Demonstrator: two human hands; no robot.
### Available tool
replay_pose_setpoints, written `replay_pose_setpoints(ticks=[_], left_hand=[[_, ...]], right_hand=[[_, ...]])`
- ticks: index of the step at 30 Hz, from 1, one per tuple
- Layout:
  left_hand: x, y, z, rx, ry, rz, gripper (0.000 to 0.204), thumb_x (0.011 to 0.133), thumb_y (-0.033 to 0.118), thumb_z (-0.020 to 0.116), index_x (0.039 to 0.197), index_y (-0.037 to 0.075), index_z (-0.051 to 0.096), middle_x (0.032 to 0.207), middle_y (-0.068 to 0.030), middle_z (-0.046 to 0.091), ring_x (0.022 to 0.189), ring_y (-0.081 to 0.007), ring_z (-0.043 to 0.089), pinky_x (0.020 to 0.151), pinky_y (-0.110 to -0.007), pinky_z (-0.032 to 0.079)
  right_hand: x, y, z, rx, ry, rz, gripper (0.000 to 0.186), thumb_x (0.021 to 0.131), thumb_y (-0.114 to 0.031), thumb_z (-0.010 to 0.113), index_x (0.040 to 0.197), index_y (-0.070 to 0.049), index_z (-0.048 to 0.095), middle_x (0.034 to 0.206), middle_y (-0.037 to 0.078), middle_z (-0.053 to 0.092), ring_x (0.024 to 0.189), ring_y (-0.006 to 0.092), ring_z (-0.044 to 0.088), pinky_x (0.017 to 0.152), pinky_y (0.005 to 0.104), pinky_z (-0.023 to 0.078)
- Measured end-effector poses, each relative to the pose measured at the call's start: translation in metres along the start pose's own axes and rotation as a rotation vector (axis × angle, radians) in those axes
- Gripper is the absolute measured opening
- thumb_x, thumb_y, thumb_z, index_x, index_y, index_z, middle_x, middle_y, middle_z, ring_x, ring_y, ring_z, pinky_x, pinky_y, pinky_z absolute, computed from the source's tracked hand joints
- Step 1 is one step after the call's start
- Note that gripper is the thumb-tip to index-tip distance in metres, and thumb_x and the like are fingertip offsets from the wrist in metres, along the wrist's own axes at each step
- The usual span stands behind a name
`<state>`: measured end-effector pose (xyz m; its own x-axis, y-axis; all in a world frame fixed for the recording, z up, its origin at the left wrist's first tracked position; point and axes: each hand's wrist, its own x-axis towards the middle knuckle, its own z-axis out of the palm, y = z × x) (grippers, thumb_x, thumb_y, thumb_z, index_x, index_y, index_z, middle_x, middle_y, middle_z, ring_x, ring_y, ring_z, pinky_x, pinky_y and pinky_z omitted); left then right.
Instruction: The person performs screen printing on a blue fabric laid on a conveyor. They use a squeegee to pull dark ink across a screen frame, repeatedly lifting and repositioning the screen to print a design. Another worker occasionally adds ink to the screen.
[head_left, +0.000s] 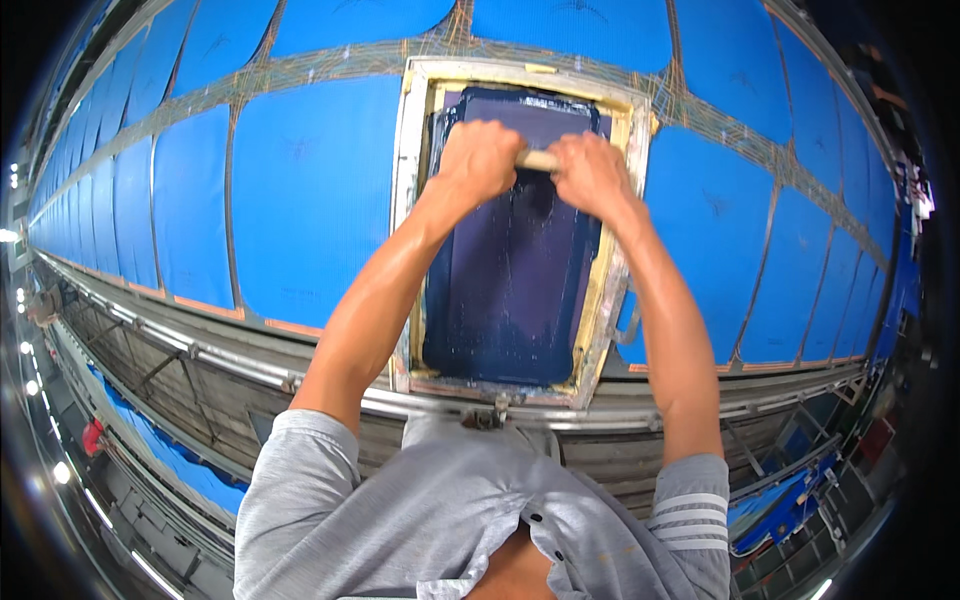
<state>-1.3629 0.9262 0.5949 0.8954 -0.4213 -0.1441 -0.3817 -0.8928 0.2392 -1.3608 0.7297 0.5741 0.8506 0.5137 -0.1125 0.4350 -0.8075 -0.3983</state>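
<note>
Both fists are wrapped round a squeegee [538, 160], whose pale wooden handle shows only in the gap between them. My left hand [480, 160] grips its left part and my right hand [592, 172] its right part. They are over the far end of a printing screen [403, 180], a pale, ink-stained rectangular frame. Inside the frame, dark blue ink borders the purple mesh [510, 280], with thicker ink along the far edge. The squeegee's blade is hidden beneath my hands and their shadow.
Blue sheets [310, 190] lie in rows on a long table, with ink-streaked strips [350, 60] between them. A metal rail [240, 362] runs along the near edge, by my waist. A person in red [93, 437] is far off at the left.
</note>
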Motion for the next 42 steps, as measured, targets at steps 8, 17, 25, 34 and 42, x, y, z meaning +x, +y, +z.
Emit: replay_pose_setpoints(ticks=[8,17,25,34,42], left_hand=[[-0.213,0.093,0.036,-0.153,-0.126,-0.052,0.013,0.066,0.005,0.069,0.079,0.009,0.067,0.081,-0.0129,0.071,0.075,-0.0318,0.07,0.063,-0.045,0.055],[-0.29,0.123,0.05,-0.118,-0.064,-0.017,0.029,0.065,0.002,0.064,0.093,0.008,0.071,0.088,-0.0104,0.071,0.081,-0.0299,0.07,0.066,-0.043,0.055],[-0.295,0.126,0.058,-0.093,-0.088,-0.058,0.023,0.066,0.007,0.067,0.089,0.01,0.072,0.088,-0.012,0.072,0.083,-0.0316,0.07,0.069,-0.043,0.055],[-0.31,0.122,0.038,-0.2,0.071,-0.052,0.016,0.062,0.008,0.066,0.079,0.01,0.068,0.078,-0.0091,0.069,0.08,-0.0326,0.068,0.064,-0.045,0.052],[-0.306,0.133,0.02,-0.106,-0.068,-0.114,0.011,0.061,0.009,0.067,0.073,0.008,0.067,0.071,-0.012,0.067,0.076,-0.0347,0.067,0.065,-0.047,0.051]], right_hand=[[-0.198,-0.11,0.05,0.135,-0.03,-0.064,0.012,0.072,-0.002,0.062,0.081,-0.002,0.069,0.082,0.014,0.065,0.083,0.0305,0.067,0.102,0.052,0.045],[-0.251,-0.099,0.054,0.855,0.104,0.058,0.045,0.079,-0.034,0.077,0.11,-0.003,0.069,0.104,0.019,0.065,0.104,0.0376,0.061,0.101,0.0514,0.041],[-0.208,0.039,0.11,0.546,0.601,0.63,0.03,0.094,-0.025,0.056,0.089,0.003,0.065,0.08,0.025,0.063,0.067,0.0331,0.054,0.068,0.0447,0.044],[-0.217,0.016,0.056,0.601,0.712,0.648,0.025,0.091,-0.017,0.061,0.094,0.006,0.07,0.079,0.016,0.069,0.069,0.0243,0.059,0.067,0.0401,0.048],[-0.231,0.006,0.076,0.76,0.726,0.686,0.032,0.093,-0.021,0.059,0.099,0.009,0.069,0.09,0.021,0.071,0.077,0.031,0.062,0.074,0.0422,0.05]])
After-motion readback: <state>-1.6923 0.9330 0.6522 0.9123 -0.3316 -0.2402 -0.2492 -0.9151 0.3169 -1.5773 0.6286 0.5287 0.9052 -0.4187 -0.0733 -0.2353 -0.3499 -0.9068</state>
